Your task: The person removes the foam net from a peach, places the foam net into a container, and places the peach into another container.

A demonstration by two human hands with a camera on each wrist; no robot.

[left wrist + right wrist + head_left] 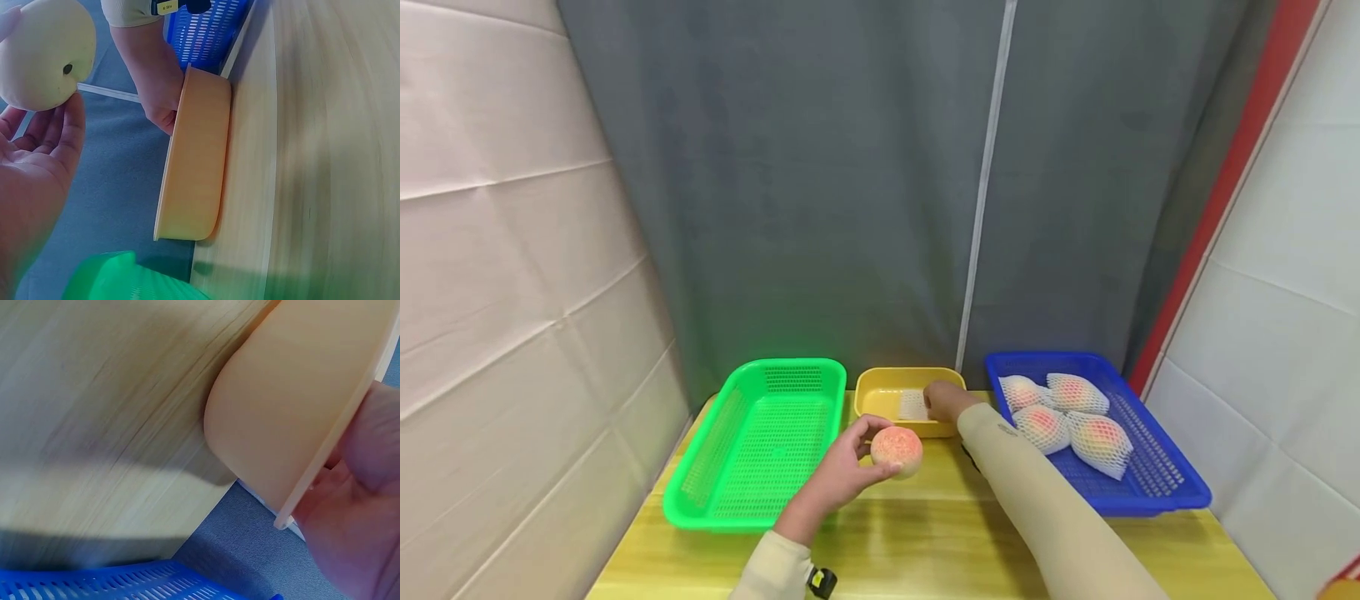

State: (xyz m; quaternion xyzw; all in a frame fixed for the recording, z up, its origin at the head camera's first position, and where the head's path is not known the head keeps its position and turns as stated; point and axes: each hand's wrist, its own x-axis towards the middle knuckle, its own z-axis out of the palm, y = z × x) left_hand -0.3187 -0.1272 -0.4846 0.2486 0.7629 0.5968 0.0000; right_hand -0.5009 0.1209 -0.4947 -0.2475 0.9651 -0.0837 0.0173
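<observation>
Head view: the left hand [838, 475] holds 1 bare peach [897, 452] between thumb and fingers, over the table [925, 542] and just on the near side of the yellow box [902, 374]. The peach is round, so no long axis stands out. The right hand [942, 397] reaches into the box's right part, beside 1 white foam net [912, 405]. The net lies left of those fingers, on the far side of the peach and a little to its right; the right hand is clearly the nearer of the 2 to it. Which way the net's long axis runs, I cannot tell. To the left stands the green basket [778, 471]; to the right, the blue basket [1157, 475] with 4 netted peaches [1043, 428].

Left wrist view: the left fingers bear on the peach from below, with part of the thumb on its other side; a dark spot shows in its hollow. The peach is well apart from the right hand, which dips behind the box's rim.

Right wrist view: the box wall hides the right fingertips, so whether they are apart or clamped on the net I cannot tell.
</observation>
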